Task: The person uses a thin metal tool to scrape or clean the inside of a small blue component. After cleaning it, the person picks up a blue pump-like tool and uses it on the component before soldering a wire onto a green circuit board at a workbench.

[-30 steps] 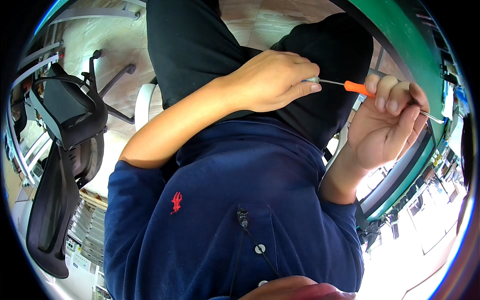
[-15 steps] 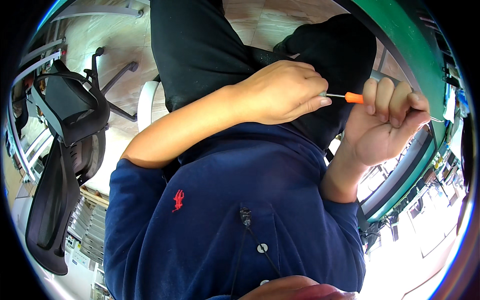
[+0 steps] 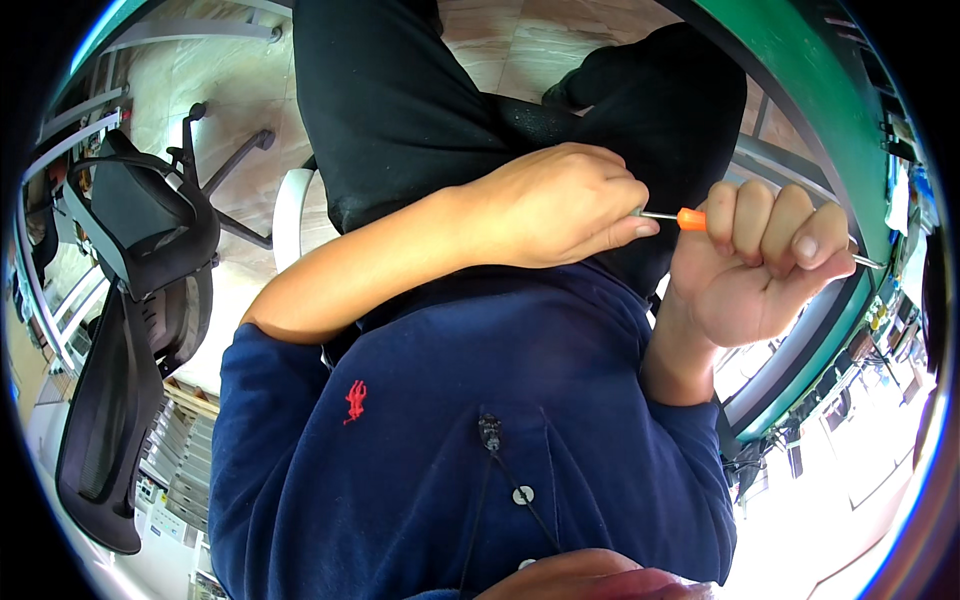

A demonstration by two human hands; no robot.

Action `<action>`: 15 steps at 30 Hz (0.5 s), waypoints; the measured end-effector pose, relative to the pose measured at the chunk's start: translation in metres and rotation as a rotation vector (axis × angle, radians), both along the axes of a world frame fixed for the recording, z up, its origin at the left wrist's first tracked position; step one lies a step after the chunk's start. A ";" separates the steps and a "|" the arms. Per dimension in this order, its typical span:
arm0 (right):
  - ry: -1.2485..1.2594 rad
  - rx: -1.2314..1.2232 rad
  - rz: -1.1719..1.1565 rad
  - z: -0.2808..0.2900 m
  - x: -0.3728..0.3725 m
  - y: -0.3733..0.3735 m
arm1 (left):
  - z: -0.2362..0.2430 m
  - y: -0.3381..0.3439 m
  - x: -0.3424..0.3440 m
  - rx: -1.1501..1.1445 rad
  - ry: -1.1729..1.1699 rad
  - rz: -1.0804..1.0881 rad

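My left hand (image 3: 565, 210) is closed, back upward, its thumb and fingers pinching something small that they hide. A thin metal shaft runs into that pinch from the orange handle of a screwdriver (image 3: 691, 219). The rest of the handle lies under the curled fingers of my right hand (image 3: 765, 262), whose palm side faces up. Past the thumb of that hand, a slim metal tip (image 3: 868, 262) sticks out, perhaps of tweezers; what it belongs to is hidden. Both hands are held above my lap, in front of the black trousers (image 3: 400, 110).
A green-topped table (image 3: 840, 110) curves along the right, with small items at its far side. To the left stands a black office chair (image 3: 150, 230) on the tiled floor (image 3: 255, 75). A white armrest (image 3: 292, 215) is beside my left thigh.
Both hands have come slightly nearer my body, the right one also a little to the left. The screwdriver has moved with them, and the metal tip by my right thumb shows more.
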State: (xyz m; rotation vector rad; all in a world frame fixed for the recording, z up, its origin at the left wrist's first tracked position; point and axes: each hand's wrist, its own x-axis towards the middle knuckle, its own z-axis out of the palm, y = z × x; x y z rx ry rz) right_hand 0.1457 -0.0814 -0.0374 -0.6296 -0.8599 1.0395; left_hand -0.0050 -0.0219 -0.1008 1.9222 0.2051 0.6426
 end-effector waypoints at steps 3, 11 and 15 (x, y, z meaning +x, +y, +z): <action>0.007 0.016 0.035 0.002 0.000 -0.003 | 0.002 -0.004 0.000 -0.043 0.003 -0.039; 0.233 0.051 0.162 0.012 0.007 -0.002 | 0.022 -0.012 0.001 -0.352 -0.136 -0.170; 0.081 0.018 0.209 0.030 0.010 -0.001 | 0.024 -0.009 -0.001 -0.406 -0.076 -0.224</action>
